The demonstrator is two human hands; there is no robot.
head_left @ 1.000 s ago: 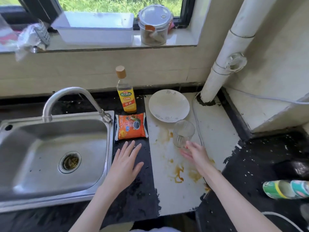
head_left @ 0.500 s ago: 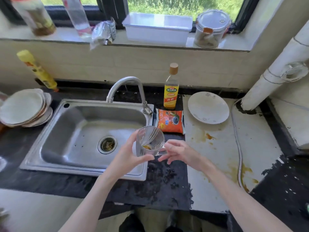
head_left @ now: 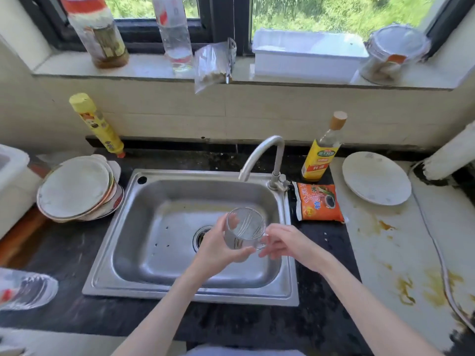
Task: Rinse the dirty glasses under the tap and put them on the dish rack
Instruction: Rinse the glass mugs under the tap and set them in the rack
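Head view: a clear glass mug (head_left: pixel 244 228) is held over the sink (head_left: pixel 159 255), above its right half and just right of the drain (head_left: pixel 201 237). The left hand (head_left: pixel 218 249) wraps the mug's body, thumb along the near side and fingers behind the glass. The right hand (head_left: pixel 288 242) meets it from the right, its fingertips at the small handle; whether they pinch the handle or only touch it I cannot tell. The tap (head_left: pixel 262 155) stands at the sink's back right corner, spout curving over the basin, and no water shows running from it. The mug sits lower and nearer than the spout, not yet under it.

As I judge it, rinsing has not begun: the glass looks dry apart from faint streaks inside. What remains is to turn on the water, rinse, and carry the mug to a dish rack, which I cannot pick out here. A stack of plates (head_left: pixel 77 188) rests on the counter (head_left: pixel 64 253) left of the sink, and one plate (head_left: pixel 376 178) lies toward the back right.
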